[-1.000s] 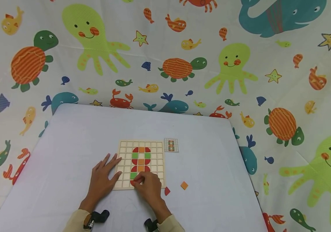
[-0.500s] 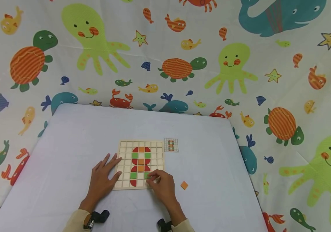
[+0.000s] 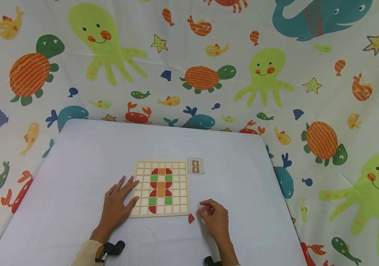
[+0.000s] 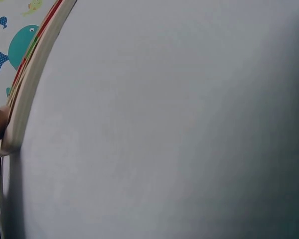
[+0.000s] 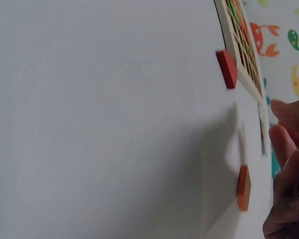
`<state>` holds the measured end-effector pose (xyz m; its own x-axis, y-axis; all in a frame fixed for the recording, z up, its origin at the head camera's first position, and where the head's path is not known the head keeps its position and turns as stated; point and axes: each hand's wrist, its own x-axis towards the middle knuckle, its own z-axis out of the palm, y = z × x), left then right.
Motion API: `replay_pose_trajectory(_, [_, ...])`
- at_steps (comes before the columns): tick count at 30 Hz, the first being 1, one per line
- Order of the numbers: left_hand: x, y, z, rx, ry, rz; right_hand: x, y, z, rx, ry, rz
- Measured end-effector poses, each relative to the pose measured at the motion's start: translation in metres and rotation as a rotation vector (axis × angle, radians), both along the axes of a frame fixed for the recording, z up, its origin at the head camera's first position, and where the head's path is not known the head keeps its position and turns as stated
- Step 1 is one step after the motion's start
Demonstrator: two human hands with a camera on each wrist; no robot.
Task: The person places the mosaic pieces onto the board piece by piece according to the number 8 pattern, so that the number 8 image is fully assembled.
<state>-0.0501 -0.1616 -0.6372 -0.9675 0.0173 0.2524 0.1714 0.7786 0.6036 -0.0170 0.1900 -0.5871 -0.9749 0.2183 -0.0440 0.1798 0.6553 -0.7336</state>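
My left hand (image 3: pixel 117 201) rests with extended fingers on the left side of a wooden grid board (image 3: pixel 179 170). Set into its squares are red quarter-round tiles (image 3: pixel 152 210), green square tiles (image 3: pixel 168 200) and orange square tiles (image 3: pixel 161 193). Right of the board, my right hand (image 3: pixel 216 218) hovers over the table with thumb and forefinger slightly apart, nothing between them. Close below it lies an orange square tile (image 5: pixel 243 188), hidden by the hand in the head view. A loose red quarter-round tile (image 3: pixel 191 218) lies by the board's lower right corner.
A small pattern card (image 3: pixel 195 166) with a printed grid lies against the board's upper right edge. White cloth covers the table (image 3: pixel 242 173). Behind it hangs a curtain (image 3: pixel 176 48) printed with sea animals.
My right hand has left the lower part of the board and moved right, over the orange tile. The loose red tile it covered shows again. My left hand stays put.
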Motion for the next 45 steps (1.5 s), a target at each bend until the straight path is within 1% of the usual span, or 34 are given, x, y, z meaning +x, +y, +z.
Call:
replay_pose_trajectory(5, [0.000, 0.000, 0.000, 0.000, -0.001, 0.002, 0.009, 0.016, -0.001, 0.065, -0.014, -0.087])
replay_pose_trajectory(9, [0.000, 0.000, 0.001, 0.003, 0.000, 0.001, 0.015, 0.025, -0.004, 0.127, -0.056, -0.155])
replay_pose_trajectory(12, [0.000, 0.000, 0.001, 0.001, 0.000, 0.001, 0.017, 0.029, -0.004, 0.156, -0.083, -0.173])
replay_pose_trajectory(15, [0.000, 0.000, 0.000, -0.002, 0.001, 0.002, 0.017, 0.030, -0.004, 0.173, -0.084, -0.173])
replay_pose_trajectory(20, [0.000, 0.000, -0.002, -0.008, 0.000, 0.003, 0.016, 0.030, -0.007, 0.167, -0.048, -0.148])
replay_pose_trajectory(24, [0.000, 0.000, -0.002, -0.009, -0.008, 0.006, 0.013, 0.027, -0.010, 0.118, -0.027, -0.127])
replay_pose_trajectory(29, [0.001, 0.000, -0.002, -0.007, -0.010, 0.006, 0.009, 0.017, -0.009, 0.044, -0.019, -0.086])
replay_pose_trajectory(33, [0.001, 0.000, -0.001, -0.004, -0.007, 0.002, 0.007, 0.005, -0.008, -0.023, -0.022, -0.056])
replay_pose_trajectory(35, [0.001, 0.000, -0.002, -0.003, -0.009, 0.002, 0.005, -0.001, -0.006, -0.058, -0.013, -0.032])
replay_pose_trajectory(38, [0.000, 0.000, -0.002, -0.002, -0.010, 0.004, 0.002, -0.012, -0.002, -0.111, -0.020, 0.007])
replay_pose_trajectory(42, [0.000, 0.000, -0.002, -0.002, -0.007, 0.004, -0.002, -0.030, 0.004, -0.163, -0.054, 0.068])
replay_pose_trajectory(45, [0.000, -0.001, -0.003, -0.002, -0.008, 0.003, -0.005, -0.044, 0.005, -0.179, -0.061, 0.115])
